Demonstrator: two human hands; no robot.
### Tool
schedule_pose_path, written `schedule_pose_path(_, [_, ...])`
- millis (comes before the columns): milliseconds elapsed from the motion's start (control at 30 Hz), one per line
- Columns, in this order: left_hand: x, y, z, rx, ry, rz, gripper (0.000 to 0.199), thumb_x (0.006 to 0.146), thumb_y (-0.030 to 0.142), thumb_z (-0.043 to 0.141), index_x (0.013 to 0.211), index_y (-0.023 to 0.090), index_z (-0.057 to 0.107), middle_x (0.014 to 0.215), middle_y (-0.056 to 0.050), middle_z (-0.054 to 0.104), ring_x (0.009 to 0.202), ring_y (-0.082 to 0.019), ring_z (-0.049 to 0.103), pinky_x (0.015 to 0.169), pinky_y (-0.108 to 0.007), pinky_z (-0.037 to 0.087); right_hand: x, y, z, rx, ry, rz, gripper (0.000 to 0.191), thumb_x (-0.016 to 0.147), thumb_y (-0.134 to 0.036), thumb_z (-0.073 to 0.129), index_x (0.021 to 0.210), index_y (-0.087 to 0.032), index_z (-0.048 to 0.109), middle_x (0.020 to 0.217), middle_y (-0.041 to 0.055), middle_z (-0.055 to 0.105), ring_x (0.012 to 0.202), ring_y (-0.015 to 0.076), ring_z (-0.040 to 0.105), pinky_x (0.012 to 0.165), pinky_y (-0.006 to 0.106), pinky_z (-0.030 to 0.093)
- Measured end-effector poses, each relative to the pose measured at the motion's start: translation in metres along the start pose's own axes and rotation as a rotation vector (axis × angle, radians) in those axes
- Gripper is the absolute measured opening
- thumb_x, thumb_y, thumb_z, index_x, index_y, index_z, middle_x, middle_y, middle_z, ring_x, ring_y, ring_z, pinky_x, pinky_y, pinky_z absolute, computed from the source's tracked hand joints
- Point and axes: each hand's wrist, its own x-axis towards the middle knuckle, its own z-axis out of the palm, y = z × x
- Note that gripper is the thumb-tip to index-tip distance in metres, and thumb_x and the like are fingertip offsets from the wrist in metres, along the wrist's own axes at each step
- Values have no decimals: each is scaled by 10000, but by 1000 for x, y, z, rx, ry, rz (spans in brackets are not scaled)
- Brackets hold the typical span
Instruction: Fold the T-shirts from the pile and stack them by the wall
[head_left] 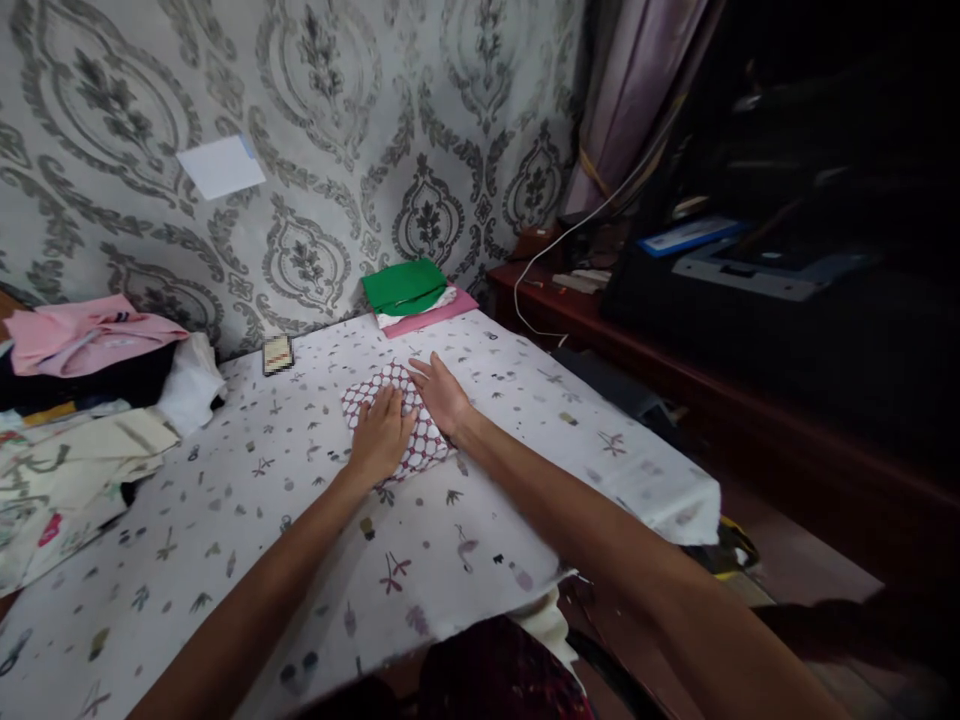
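A folded cloth [426, 442] with a red and white lattice pattern lies flat on the white printed bedsheet [300, 560]. My left hand [384, 430] rests palm down on its middle, fingers stretched out. Along the cloth's right edge is my right hand [444, 395], turned on its side with its fingers extended and touching or very near the fabric. Neither hand grips anything. Beyond them sits a small stack of folded clothes, with a green piece [405, 287] on top of white and pink [435, 315] ones.
Heaped clothes, including a pink garment [90, 335] and a cream patterned cloth [82, 480], lie at the left. A small dark-framed card [277, 354] is near the wall. At right, a white cable [523, 275] hangs by a dark red wooden cabinet [675, 370].
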Motion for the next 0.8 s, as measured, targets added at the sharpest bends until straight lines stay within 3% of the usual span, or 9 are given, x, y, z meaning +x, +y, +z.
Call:
schedule_pose_path(133, [0,5,-2,67,-39,-7,583,1026,414,299,1478,63,410,1586,-217,344,1504,-298,265,1211,-535,216,0,-4,-1,-352,78,-244,547,1017,-480,283,1388,-177,548,1381,122,620,1293,211,565,1102,417,422])
schedule_pose_path(233, [-1,3,-4,45,-36,4,551,1020,364,323,1484,78,406,1574,-214,372,1490,-310,293,1200,-553,227,-8,-6,10,-626,-57,-440,505,981,-471,415,1372,-196,575,1410,92,602,1321,217,533,1142,393,376])
schedule_pose_path(333, [-4,-4,-5,9,-40,72,516,999,275,355,1481,101,413,1535,-202,438,1457,-303,352,1179,-540,273,-14,-1,22,-805,-223,-447,548,1006,-469,355,1411,-149,539,1449,124,564,1367,222,494,1173,382,335])
schedule_pose_path(400, [-7,-12,-5,-12,-31,87,511,1001,266,350,1482,104,406,1533,-196,442,1458,-286,351,1179,-513,284,-14,5,26,-884,-227,-370,566,1021,-480,310,1425,-144,520,1471,136,539,1394,231,466,1186,404,317])
schedule_pose_path(500, [-7,-34,-3,-38,-23,-13,527,1023,322,301,1497,101,367,1583,-193,366,1494,-279,283,1194,-526,246,-9,14,26,-955,-178,-300,574,1033,-464,278,1443,-125,493,1498,149,506,1418,238,436,1195,421,304])
schedule_pose_path(600, [0,-68,-5,-80,6,-158,543,1024,362,289,1483,85,376,1584,-217,349,1493,-310,274,1172,-572,253,-6,20,22,-999,-180,-318,596,1034,-451,268,1456,-81,469,1519,170,474,1432,240,414,1203,411,289])
schedule_pose_path(700, [18,-105,-10,-170,92,-198,500,985,340,380,1405,83,468,1473,-233,483,1388,-309,425,1113,-519,355,-4,23,19,-1045,-199,-356,570,1032,-429,273,1469,-114,458,1529,149,468,1437,239,406,1197,426,299])
schedule_pose_path(800, [39,-130,-14,-231,107,-170,345,906,297,489,1169,132,640,1158,-146,666,1126,-259,590,1008,-427,448,-6,22,19,-1111,-225,-376,538,1018,-359,321,1486,-116,431,1544,149,447,1439,247,398,1188,433,310])
